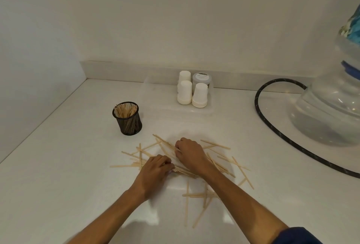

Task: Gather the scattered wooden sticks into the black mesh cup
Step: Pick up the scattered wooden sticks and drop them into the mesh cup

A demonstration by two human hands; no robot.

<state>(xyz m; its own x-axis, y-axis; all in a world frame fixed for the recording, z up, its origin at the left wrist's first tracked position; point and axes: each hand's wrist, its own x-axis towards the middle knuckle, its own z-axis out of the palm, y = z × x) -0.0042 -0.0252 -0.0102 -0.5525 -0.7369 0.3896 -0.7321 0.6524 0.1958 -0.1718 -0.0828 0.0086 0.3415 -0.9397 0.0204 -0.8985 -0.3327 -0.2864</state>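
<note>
Several thin wooden sticks [224, 158] lie scattered across the white counter in front of me. The black mesh cup [127, 120] stands upright to the back left of the pile, holding several sticks. My left hand [155, 171] rests on the left part of the pile, its fingers curled over a few sticks. Just right of it and farther back, my right hand [190, 152] has its fingers closed on a bundle of sticks [165, 144] that points back-left. More loose sticks [196, 197] lie between my forearms.
Stacks of white paper cups [199, 95] and a lidded jar [202, 79] stand at the back by the wall. A large clear water bottle [331, 111] sits at the right. A black hose [272, 126] curves across the counter beside it.
</note>
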